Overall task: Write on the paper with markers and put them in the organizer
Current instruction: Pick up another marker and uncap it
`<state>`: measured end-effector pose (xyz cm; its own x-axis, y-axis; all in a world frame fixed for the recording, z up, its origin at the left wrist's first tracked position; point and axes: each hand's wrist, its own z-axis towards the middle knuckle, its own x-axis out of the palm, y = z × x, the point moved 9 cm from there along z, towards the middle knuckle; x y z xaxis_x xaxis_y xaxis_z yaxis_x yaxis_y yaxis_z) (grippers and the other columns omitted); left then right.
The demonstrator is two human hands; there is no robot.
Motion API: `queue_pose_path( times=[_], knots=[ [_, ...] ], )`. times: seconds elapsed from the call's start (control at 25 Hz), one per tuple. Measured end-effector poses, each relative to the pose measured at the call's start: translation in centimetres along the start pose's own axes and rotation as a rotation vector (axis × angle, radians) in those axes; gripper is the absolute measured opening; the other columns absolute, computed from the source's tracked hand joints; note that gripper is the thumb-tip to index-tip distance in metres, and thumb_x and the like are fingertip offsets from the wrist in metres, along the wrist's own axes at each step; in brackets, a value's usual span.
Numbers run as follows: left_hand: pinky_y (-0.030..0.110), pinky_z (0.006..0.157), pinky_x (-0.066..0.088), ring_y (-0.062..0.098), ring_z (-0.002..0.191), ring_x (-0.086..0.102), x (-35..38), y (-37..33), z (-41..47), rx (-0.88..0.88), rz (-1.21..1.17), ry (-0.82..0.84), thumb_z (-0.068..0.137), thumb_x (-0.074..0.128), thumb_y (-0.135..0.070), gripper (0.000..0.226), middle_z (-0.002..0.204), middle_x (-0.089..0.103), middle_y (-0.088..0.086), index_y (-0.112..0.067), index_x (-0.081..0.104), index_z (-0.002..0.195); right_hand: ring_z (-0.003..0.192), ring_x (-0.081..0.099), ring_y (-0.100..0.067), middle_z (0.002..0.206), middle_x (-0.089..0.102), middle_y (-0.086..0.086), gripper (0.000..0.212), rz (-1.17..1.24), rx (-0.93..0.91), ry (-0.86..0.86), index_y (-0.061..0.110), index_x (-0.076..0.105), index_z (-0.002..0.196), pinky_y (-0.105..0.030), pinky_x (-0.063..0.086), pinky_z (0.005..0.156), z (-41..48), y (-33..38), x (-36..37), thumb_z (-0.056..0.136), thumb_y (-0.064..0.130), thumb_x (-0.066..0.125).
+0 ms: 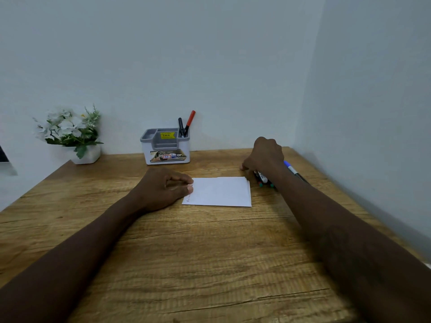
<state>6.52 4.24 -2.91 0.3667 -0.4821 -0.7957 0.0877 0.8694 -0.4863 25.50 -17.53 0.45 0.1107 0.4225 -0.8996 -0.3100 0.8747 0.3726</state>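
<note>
A small stack of white paper [220, 191] lies on the wooden table [186, 252], with a line of handwriting along its left edge. My left hand [166, 187] rests on that left edge, fingers curled, holding the sheet down. My right hand [264, 156] reaches over a cluster of markers [263, 178] lying right of the paper, fingers bent down onto them; whether it grips one is hidden. A blue-capped marker [294, 170] lies apart, further right. The white and grey organizer [166, 146] stands at the back by the wall, with a red marker [190, 122] and a black marker [180, 127] upright in its right compartment.
A white pot of artificial white flowers [70, 134] stands at the back left of the table. Walls close off the table at the back and on the right side. A dark object shows at the far left edge of the view.
</note>
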Motion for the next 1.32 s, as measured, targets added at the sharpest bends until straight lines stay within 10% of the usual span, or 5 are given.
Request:
queue_pose_path(
  times=[1.04,1.32],
  knots=[
    [0.022,0.093,0.052,-0.004,0.104,0.065,-1.2,-0.3,-0.6,-0.085,-0.117,-0.068,0.083,0.081,-0.035,0.022,0.111,0.075,-0.016,-0.031,0.080,0.105,0.078,0.060,-0.024,0.080,0.058,-0.002,0.032,-0.075,-0.106,-0.030,0.015,0.054,0.080,-0.030,0.042,0.065,-0.9,2.6,0.0,0.078,0.040,0.073],
    [0.014,0.078,0.047,-0.003,0.096,0.062,-3.5,-1.5,-1.1,-0.047,-0.066,-0.295,0.091,0.072,-0.035,0.035,0.118,0.070,-0.013,-0.032,0.070,0.126,0.075,0.064,-0.027,0.078,0.069,-0.008,0.045,0.125,-0.563,0.031,0.004,0.070,0.084,-0.036,0.048,0.068,-3.1,11.0,0.3,0.094,0.046,0.059]
  ],
)
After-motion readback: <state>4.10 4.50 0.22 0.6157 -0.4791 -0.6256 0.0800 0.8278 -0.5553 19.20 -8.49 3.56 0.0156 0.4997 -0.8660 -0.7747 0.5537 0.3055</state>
